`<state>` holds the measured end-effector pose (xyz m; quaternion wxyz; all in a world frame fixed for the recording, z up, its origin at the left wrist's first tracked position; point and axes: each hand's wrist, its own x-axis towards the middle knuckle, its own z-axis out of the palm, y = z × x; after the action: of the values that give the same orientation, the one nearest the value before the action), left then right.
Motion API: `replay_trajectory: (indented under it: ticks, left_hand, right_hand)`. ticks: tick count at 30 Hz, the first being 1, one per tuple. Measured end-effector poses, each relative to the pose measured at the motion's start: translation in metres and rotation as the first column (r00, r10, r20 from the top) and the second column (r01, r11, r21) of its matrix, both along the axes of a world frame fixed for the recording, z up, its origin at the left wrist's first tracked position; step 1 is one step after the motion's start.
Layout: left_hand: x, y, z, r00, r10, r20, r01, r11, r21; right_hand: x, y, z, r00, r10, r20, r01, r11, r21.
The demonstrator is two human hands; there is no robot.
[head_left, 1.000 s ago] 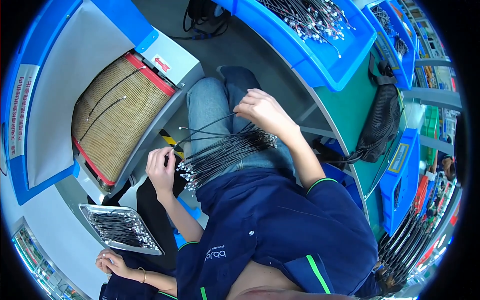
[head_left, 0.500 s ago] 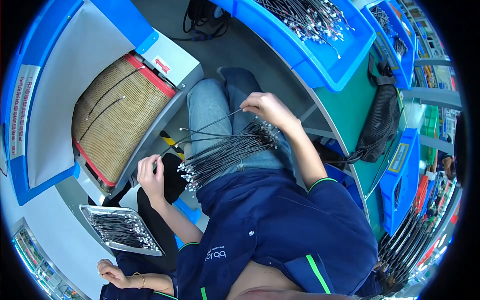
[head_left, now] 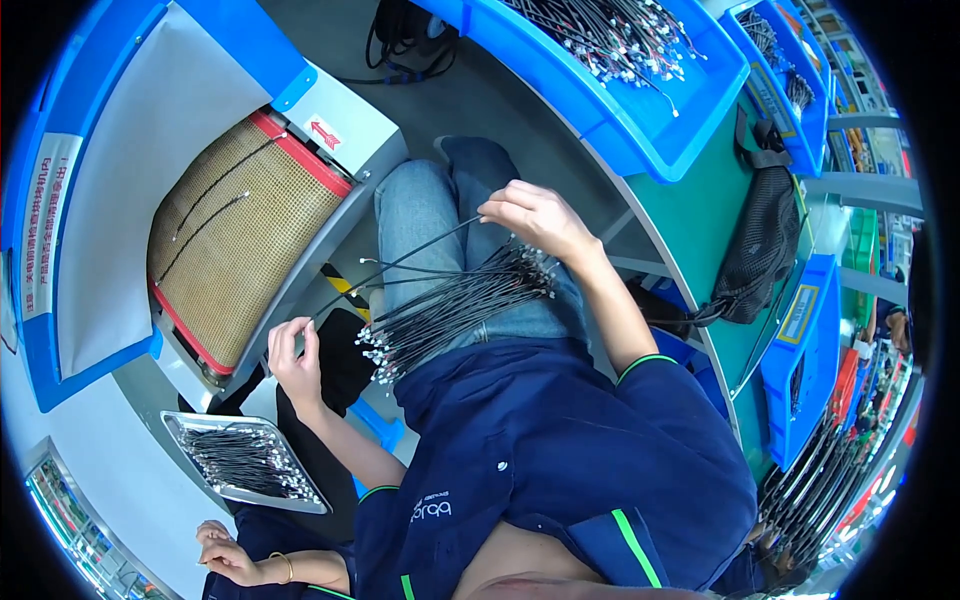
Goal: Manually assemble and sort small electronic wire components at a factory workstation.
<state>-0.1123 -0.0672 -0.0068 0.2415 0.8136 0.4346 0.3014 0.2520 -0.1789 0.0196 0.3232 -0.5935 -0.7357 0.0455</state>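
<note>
A bundle of thin black cables (head_left: 455, 305) with small white connectors lies across my lap. My right hand (head_left: 535, 215) is closed in a pinch on one black cable (head_left: 425, 245) above the bundle. That cable stretches down to the left. Its far end comes close to the fingertips of my left hand (head_left: 295, 365), whose thumb stands apart from its bent fingers.
To the left, a mesh conveyor belt (head_left: 245, 235) carries a few black cables. A metal tray (head_left: 180, 425) of cables sits at lower left, near a co-worker's hand (head_left: 228, 555). Blue bins (head_left: 690, 150) with cables stand along a green bench (head_left: 660, 210) at right.
My left hand has shifted slightly left and down, away from the cable's end. My right hand stays nearly in place with the cable. The co-worker's hand has moved slightly.
</note>
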Motion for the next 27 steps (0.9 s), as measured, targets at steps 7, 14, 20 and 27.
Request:
replay_trajectory:
  ticks: [7,14,20,27]
  left_hand:
    - [-0.0029,0.0005,-0.001,1.0,0.001,0.006,-0.001,1.0,-0.03]
    - [-0.0026,-0.0009,-0.0053,1.0,0.009,0.016,-0.009,0.999,-0.043]
    - [-0.0031,-0.0015,-0.0061,1.0,-0.009,0.018,0.01,1.0,-0.027]
    - [-0.0074,0.0029,-0.0054,1.0,0.0,0.011,0.0,0.999,-0.039]
  right_hand:
    - [0.0018,-0.0038,-0.0056,0.979,-0.042,-0.201,0.02,0.994,-0.109]
    - [0.0048,-0.0038,-0.0064,0.961,-0.016,-0.275,-0.023,0.99,-0.139]
    - [0.0033,-0.006,-0.0054,0.962,-0.03,-0.27,-0.018,0.985,-0.172]
    - [0.0016,-0.0016,-0.0065,0.953,0.036,-0.302,-0.076,0.989,-0.123]
